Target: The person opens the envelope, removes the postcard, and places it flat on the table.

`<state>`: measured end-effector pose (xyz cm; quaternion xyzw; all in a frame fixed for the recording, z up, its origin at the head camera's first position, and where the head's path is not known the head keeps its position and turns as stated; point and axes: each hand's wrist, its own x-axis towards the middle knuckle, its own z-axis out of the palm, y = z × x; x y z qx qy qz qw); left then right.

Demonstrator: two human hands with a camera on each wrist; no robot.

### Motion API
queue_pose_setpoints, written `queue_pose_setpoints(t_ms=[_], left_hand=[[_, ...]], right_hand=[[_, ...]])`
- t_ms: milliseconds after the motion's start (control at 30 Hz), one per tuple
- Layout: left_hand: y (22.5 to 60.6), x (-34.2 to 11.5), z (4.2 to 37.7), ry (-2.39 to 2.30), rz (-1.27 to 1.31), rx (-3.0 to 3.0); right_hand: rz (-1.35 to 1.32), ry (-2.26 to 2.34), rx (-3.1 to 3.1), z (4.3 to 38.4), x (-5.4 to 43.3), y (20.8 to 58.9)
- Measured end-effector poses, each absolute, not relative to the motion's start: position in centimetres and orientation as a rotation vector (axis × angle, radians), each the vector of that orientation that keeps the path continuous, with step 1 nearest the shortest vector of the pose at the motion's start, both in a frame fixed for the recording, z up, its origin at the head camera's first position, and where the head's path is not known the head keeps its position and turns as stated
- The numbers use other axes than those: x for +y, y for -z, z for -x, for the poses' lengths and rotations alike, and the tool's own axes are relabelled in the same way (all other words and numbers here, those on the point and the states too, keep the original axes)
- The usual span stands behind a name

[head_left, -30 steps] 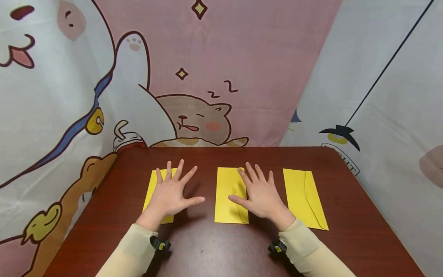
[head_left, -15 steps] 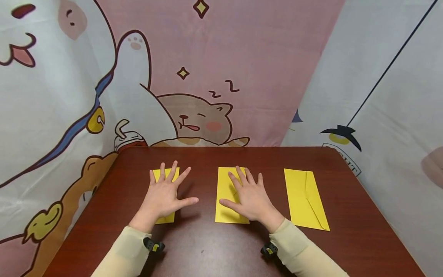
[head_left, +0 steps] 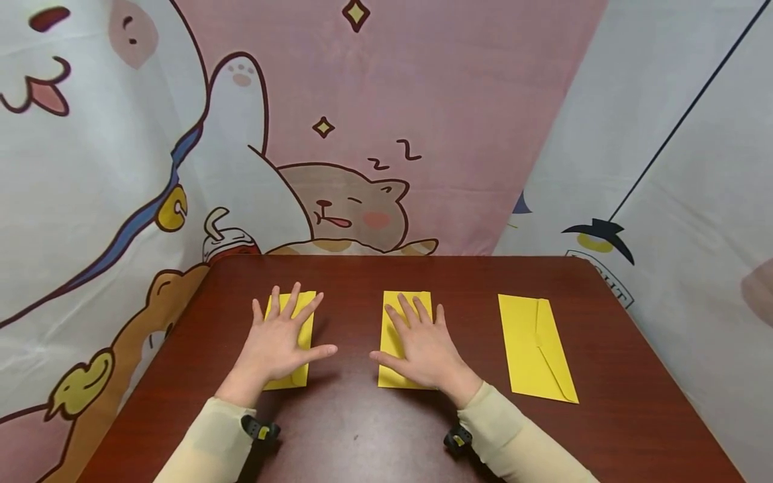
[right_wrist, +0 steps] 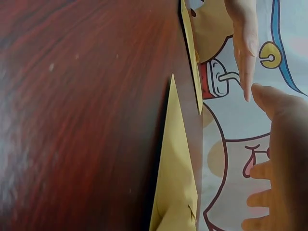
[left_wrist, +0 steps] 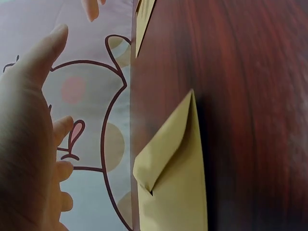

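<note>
Shifted toward 9 o'clock: left hand (head_left: 279,344) and right hand (head_left: 425,350), splayed, empty, over left yellow envelope (head_left: 292,380) and middle yellow envelope (head_left: 394,380); step seemingly positioning, next move probably calling for lowering.

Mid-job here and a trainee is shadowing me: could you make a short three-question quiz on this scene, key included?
1. Count: how many yellow envelopes lie on the table?
2. Multiple choice: in the head view, which envelope has no hand over any part of it? a) left b) middle c) right
3. True or false: the left hand and the right hand are both spread and holding nothing.

Key:
1. Three: the left envelope, the middle envelope and the right envelope.
2. c
3. True
</note>
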<state>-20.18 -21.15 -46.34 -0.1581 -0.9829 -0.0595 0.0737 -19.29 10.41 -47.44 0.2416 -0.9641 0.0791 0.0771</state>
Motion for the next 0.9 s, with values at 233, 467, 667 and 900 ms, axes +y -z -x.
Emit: queue_pose_setpoints(t_ms=[233, 467, 667, 900], left_hand=[[46.6, -22.1, 20.2, 0.185, 0.430, -2.997], [47.1, -23.3, 20.2, 0.187, 0.402, -3.015], [47.5, -24.4, 20.3, 0.206, 0.356, -3.041], [48.3, -25.7, 20.4, 0.233, 0.324, -3.077]], right_hand=[[-0.743, -0.224, -2.887, 19.0, 9.2, 47.8], [-0.766, -0.223, -2.888, 18.7, 8.3, 48.3], [-0.806, -0.233, -2.875, 18.6, 7.6, 48.4], [-0.845, -0.211, -2.878, 18.6, 6.7, 48.5]])
